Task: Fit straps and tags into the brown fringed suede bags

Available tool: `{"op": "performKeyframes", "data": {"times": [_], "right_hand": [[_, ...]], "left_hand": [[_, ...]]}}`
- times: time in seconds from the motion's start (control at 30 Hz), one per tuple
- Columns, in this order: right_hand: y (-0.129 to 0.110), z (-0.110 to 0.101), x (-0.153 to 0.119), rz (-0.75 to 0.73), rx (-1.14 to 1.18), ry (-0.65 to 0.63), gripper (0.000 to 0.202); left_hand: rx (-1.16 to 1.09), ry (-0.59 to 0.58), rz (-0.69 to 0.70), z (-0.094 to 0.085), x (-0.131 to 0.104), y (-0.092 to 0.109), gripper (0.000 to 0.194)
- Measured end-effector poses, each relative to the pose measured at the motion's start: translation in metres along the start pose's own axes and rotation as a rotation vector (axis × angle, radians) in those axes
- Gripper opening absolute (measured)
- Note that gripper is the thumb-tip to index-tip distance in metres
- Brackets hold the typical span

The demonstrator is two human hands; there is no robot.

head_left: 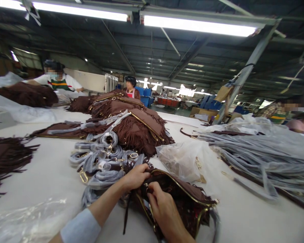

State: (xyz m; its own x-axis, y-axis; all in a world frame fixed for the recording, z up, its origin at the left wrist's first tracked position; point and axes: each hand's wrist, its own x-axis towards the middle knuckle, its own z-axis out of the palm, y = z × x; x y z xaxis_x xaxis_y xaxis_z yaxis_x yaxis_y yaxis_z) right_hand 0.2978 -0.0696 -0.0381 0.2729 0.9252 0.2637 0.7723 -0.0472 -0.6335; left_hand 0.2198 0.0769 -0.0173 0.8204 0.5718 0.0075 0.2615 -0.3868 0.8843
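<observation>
A dark brown fringed handbag (190,189) lies in front of me on the white table. Its gold zipper is undone, and the mouth gapes to show a dark lining. My left hand (136,176) is closed on the bag's upper left edge, beside the zipper end. Inside the mouth is my right hand (164,207), its fingers pinched near a small metal piece by the lining. What those fingertips hold is too hidden to make out. Just left of the bag sit several coiled straps (108,162) in grey wrapping with gold clasps.
More brown fringed bags (134,131) are heaped behind the coils, and another fringed bag (2,155) lies at the left edge. A clear plastic bag (184,158) holds chains. Long wrapped straps (248,158) cover the right side. Co-workers (59,79) stand around the table.
</observation>
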Motion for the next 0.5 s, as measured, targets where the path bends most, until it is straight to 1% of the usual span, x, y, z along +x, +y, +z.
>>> {"op": "performKeyframes", "data": {"times": [0.07,0.13,0.23,0.3,0.33,0.4,0.5], "right_hand": [[0.002,0.004,0.002,0.0,-0.009,0.015,0.016],[0.005,0.004,0.001,0.003,0.016,0.024,0.013],[0.009,-0.002,-0.002,-0.019,0.087,-0.021,0.011],[0.016,-0.008,-0.006,-0.039,0.11,-0.064,0.01],[0.02,-0.01,-0.007,-0.04,0.117,-0.073,0.01],[0.029,-0.012,-0.011,-0.01,0.138,-0.06,0.011],[0.038,-0.011,-0.014,0.078,0.195,-0.009,0.013]], "left_hand": [[-0.026,-0.018,0.008,-0.001,-0.001,0.0,0.017],[-0.098,-0.088,0.062,-0.003,-0.003,0.001,0.027],[-0.187,-0.192,0.211,-0.008,-0.007,0.0,0.045],[-0.161,-0.216,0.314,-0.013,-0.009,0.0,0.05],[-0.138,-0.225,0.356,-0.015,-0.011,0.0,0.05],[-0.106,-0.252,0.411,-0.018,-0.013,0.0,0.042],[-0.086,-0.278,0.424,-0.021,-0.015,0.004,0.035]]}}
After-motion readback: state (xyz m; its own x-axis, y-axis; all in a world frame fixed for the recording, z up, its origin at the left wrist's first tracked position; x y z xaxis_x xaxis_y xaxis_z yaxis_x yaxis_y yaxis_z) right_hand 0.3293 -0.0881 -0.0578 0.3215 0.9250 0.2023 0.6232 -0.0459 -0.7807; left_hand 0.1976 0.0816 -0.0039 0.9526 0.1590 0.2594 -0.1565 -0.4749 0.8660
